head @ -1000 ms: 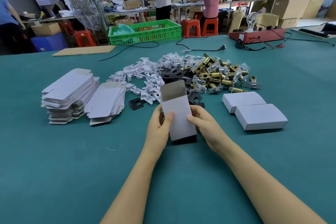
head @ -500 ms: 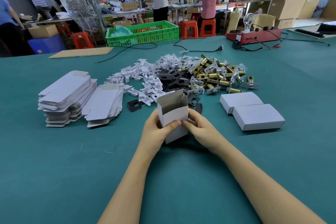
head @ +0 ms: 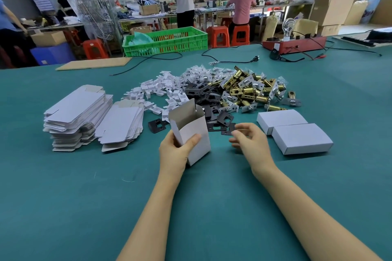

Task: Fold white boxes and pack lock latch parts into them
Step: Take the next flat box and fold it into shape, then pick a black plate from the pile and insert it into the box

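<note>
White cardboard: your left hand (head: 177, 152) grips the open-topped box (head: 191, 131) upright at frame centre, thumb across its front. Your right hand (head: 249, 141) hovers just right of it, fingers loosely curled, holding nothing. Brass latch parts (head: 250, 89) lie heaped above, two closed boxes (head: 297, 131) at right.

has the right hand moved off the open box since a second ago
Yes. The right hand has let go of the open box and drawn right, toward the closed white boxes.
</note>
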`<state>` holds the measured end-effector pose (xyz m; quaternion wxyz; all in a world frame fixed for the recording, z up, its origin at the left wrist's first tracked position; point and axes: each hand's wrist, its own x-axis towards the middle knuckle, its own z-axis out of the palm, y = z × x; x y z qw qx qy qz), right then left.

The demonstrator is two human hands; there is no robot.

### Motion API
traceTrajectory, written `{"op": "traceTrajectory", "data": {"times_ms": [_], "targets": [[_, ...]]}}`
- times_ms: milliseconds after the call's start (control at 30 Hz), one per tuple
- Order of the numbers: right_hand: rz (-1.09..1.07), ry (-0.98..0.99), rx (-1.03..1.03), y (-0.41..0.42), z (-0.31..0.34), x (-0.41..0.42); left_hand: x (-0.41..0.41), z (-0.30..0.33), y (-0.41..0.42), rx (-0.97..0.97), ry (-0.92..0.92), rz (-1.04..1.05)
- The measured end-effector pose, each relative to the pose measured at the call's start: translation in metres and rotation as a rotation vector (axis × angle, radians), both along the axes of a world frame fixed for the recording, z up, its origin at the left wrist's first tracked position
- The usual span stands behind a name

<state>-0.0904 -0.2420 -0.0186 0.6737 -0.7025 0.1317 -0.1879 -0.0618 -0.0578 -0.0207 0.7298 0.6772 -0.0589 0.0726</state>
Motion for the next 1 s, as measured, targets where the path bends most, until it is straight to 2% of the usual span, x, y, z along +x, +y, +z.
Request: {"op": "traceTrajectory", "data": {"times_ms": [133, 267, 333, 500, 633, 833, 1000], "targets": [[-0.182, 0.087, 0.21, -0.021, 0.0, 0.014, 0.0, 0.001, 0.0, -0.02, 0.004, -0.014], [-0.191, 0.17, 0.164, -0.032, 0.009, 0.037, 0.001, 0.002, -0.001, -0.032, 0.014, -0.021], [-0.167, 0.173, 0.033, -0.038, 0.019, 0.053, 0.001, 0.002, -0.001, -0.034, 0.022, -0.024], [-0.099, 0.189, -0.589, -0.056, 0.042, 0.093, 0.005, 0.002, -0.001, -0.023, 0.023, -0.028], [-0.089, 0.252, -0.974, -0.07, 0.039, 0.118, 0.005, 0.004, -0.001, -0.018, 0.023, -0.054], [-0.035, 0.239, -1.261, -0.067, 0.04, 0.145, 0.006, 0.003, -0.002, -0.034, 0.03, -0.076], [0.003, 0.393, -1.3, -0.064, 0.039, 0.163, 0.006, 0.002, -0.001, -0.022, 0.02, -0.092]]}}
